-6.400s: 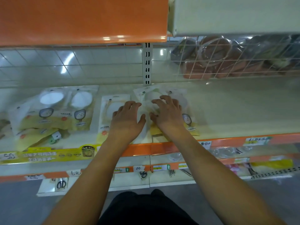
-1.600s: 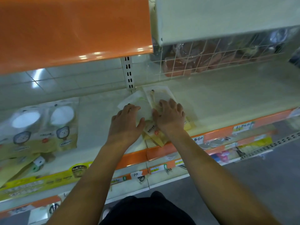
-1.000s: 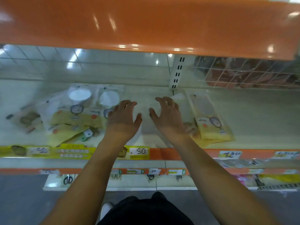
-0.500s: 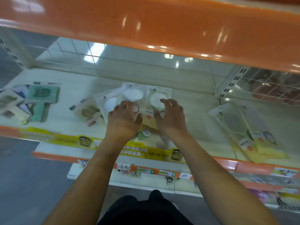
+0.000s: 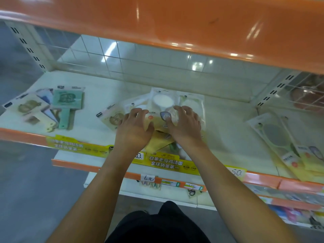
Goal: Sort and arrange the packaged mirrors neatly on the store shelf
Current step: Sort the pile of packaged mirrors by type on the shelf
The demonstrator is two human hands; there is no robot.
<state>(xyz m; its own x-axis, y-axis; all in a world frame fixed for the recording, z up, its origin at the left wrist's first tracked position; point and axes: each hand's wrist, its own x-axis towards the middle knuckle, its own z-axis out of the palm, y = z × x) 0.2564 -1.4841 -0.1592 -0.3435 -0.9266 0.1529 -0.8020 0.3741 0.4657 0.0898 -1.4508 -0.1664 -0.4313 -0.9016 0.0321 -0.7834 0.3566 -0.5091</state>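
Packaged mirrors [image 5: 162, 109] lie overlapped on the shelf [image 5: 98, 95], directly under both hands. Left hand [image 5: 134, 131] and right hand [image 5: 186, 128] press them, fingers [image 5: 180, 109] spread and bent, gripping nothing.

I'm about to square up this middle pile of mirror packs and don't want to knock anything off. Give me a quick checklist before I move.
1. Left hand on the middle pile: ok, fingers spread over it.
2. Right hand on the pile: ok.
3. Pile tidy: not ok, packs fanned, overlapping.
4. Packs behind the shelf edge: not ok, yellow corners reach the front.
5. Room beside the right-hand packs: ok, bare shelf between.
6. Pack count: cannot tell.
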